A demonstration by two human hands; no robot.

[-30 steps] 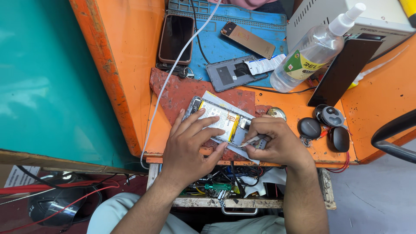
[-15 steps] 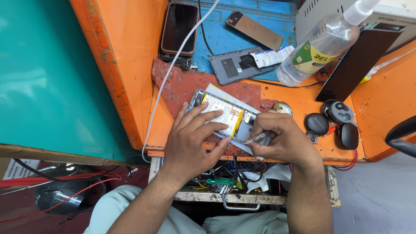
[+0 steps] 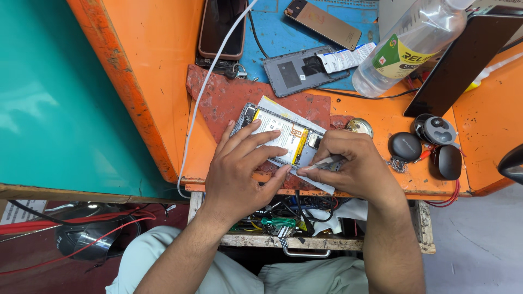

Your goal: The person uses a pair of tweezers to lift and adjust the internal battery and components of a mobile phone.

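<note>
An opened phone [image 3: 280,136] with its white and yellow battery showing lies on a red mat [image 3: 223,98] on the orange bench. My left hand [image 3: 239,169] rests flat on it, fingers spread over the battery and lower edge, holding it down. My right hand [image 3: 348,166] is closed around thin metal tweezers [image 3: 321,163], whose tip points left at the phone's lower right corner, close to my left thumb. A strip of white paper lies under the phone.
A grey phone back cover [image 3: 297,71], a gold phone [image 3: 324,24], a dark phone [image 3: 220,27] and a white cable [image 3: 204,92] lie behind. A clear plastic bottle [image 3: 408,49], a black tablet [image 3: 463,60] and round black earbud cases [image 3: 430,144] sit right. An open tool drawer [image 3: 289,223] is below.
The view has shifted slightly closer and to the left. My hands stay on the phone, the tweezers' tip working at the same lower corner.
</note>
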